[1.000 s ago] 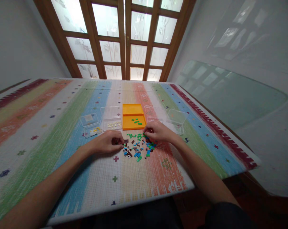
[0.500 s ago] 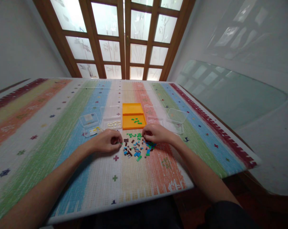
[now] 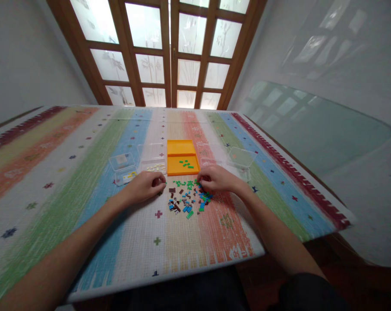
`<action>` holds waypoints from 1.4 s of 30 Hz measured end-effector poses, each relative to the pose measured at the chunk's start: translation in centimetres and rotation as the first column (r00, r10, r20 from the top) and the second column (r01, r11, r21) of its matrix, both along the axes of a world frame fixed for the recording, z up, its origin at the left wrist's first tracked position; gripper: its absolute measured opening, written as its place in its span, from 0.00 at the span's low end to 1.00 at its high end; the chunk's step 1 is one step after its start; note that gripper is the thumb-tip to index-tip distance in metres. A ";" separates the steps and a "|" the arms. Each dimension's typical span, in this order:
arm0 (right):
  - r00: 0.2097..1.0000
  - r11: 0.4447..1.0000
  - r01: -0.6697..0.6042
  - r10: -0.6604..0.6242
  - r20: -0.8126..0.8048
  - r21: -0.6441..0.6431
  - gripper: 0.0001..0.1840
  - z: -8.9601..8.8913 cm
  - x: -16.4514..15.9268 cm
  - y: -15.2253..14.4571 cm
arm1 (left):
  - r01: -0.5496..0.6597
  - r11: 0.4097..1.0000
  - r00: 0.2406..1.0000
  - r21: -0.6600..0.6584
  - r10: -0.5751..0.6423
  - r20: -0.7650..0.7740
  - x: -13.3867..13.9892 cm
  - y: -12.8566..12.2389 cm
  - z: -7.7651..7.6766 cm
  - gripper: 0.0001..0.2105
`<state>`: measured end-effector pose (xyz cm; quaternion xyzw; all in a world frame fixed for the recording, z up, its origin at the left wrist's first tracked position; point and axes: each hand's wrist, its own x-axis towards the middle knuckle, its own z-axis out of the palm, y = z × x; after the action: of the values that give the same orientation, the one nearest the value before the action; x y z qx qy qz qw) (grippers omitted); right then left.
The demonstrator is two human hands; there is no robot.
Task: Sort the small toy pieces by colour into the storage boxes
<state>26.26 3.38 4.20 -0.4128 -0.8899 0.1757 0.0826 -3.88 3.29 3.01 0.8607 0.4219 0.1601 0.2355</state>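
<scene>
Small green, blue and brown toy bricks point(image 3: 187, 209) lie in a loose pile on the striped tablecloth. At the pile's left side my left hand point(image 3: 149, 185) is curled with thumb and fingertips together; whatever is pinched there is too small to make out. My right hand point(image 3: 216, 178) bends over the upper right of the pile, its fingertips drawn together beside some green bricks point(image 3: 190, 185). Any piece in its fingers is hidden. Behind the pile stands an opened yellow case point(image 3: 183, 170) with several green bricks in its near half.
Left of the yellow case are a clear box with cream pieces point(image 3: 156, 167) and an open clear box point(image 3: 121, 160) with yellow and white pieces. Further clear boxes point(image 3: 242, 156) stand to the right, partly behind my right hand. The table's front edge point(image 3: 169, 276) is close to me.
My left hand has moved up a little, away from the pile's lower left. My right hand has shifted slightly right and up, uncovering a few green bricks. The pile looks about the same.
</scene>
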 end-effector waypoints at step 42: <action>0.989 0.989 -0.146 0.146 0.007 -0.008 0.05 -0.5 -6.0 -4.1 | -0.115 0.983 0.975 0.144 0.084 0.206 1.7 -0.9 -1.1 0.10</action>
<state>20.25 -0.69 3.71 -0.3474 -0.9174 0.1828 0.0645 -2.19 2.41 1.92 0.8339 0.4251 0.2892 0.2008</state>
